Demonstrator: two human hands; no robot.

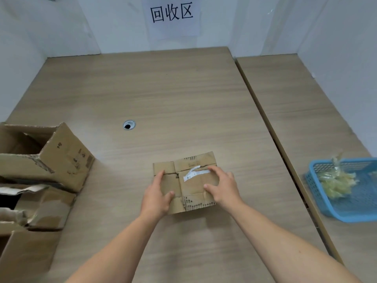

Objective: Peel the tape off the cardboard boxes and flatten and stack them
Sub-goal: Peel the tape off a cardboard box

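A small flattened cardboard box (pixel 191 188) lies on the wooden table (pixel 163 94) in front of me, with a torn white label remnant (pixel 193 174) on its top. My left hand (pixel 157 199) holds its left edge, thumb on top and fingers along the side. My right hand (pixel 223 187) rests on its right part, fingers spread over the cardboard and thumb pointing left. Several unflattened cardboard boxes (pixel 51 160) stand at the left edge, flaps open.
A blue plastic basket (pixel 346 209) holding crumpled clear tape (pixel 336 180) sits on the adjoining table at the right. A cable grommet hole (pixel 129 125) is in the tabletop. A paper sign (pixel 172 16) hangs on the white back wall.
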